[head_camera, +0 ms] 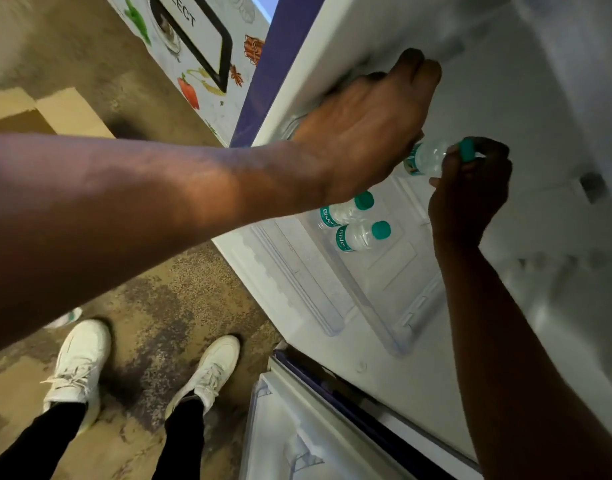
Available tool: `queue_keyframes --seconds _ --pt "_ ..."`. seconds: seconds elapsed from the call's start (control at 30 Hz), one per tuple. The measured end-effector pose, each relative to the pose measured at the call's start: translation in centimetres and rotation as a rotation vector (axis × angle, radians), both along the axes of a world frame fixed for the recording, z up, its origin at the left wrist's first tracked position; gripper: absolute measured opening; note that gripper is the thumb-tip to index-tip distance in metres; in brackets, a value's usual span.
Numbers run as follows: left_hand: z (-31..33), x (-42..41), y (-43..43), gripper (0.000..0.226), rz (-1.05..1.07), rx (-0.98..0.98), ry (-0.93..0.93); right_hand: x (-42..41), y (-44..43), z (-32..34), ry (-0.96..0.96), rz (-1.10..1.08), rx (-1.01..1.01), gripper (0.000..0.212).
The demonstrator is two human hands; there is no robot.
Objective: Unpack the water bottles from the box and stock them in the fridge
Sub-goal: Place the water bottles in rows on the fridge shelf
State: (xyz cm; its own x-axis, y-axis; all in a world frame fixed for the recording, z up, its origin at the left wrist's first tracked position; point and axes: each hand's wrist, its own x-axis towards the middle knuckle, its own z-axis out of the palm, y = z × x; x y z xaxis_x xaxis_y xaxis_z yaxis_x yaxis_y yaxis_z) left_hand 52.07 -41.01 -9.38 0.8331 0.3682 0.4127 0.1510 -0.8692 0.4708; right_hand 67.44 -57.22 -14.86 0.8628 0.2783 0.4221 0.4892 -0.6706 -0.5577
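Note:
I look down into the open fridge door (505,98). Two small clear water bottles with teal caps and labels, the first bottle (346,211) and the second bottle (361,236), stand side by side in the door's clear shelf (398,327). My right hand (471,192) grips a third water bottle (427,159) near its teal cap, just above that shelf. My left hand (370,126) rests against the inner door panel above the bottles, fingers curled over a ridge there. What those fingers hold is hidden.
A cardboard box (48,112) lies on the mottled floor at the upper left. Another bottle (67,317) lies on the floor by my left shoe (79,362). A second fridge door shelf (297,427) shows below. A decorated cabinet panel (200,46) stands behind.

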Motion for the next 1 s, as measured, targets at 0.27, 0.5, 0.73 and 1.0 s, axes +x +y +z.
queue_keyframes --seconds 0.27,0.5,0.73,1.0 --pt "-0.8 0.2 -0.2 0.044 0.045 0.089 0.011 4.9 1.4 -3.6 0.051 0.141 -0.416 0.037" --pt "-1.0 0.0 -0.1 0.042 0.037 0.122 0.013 7.6 1.4 -4.5 0.21 0.222 -0.523 0.036" --pt "-0.6 0.0 -0.2 0.044 0.064 0.113 0.041 9.9 3.0 -3.5 0.191 0.337 -0.61 0.037" --pt "-0.7 -0.2 0.0 0.046 0.039 0.119 0.043 11.5 5.4 -3.7 0.165 0.372 -0.647 0.04"
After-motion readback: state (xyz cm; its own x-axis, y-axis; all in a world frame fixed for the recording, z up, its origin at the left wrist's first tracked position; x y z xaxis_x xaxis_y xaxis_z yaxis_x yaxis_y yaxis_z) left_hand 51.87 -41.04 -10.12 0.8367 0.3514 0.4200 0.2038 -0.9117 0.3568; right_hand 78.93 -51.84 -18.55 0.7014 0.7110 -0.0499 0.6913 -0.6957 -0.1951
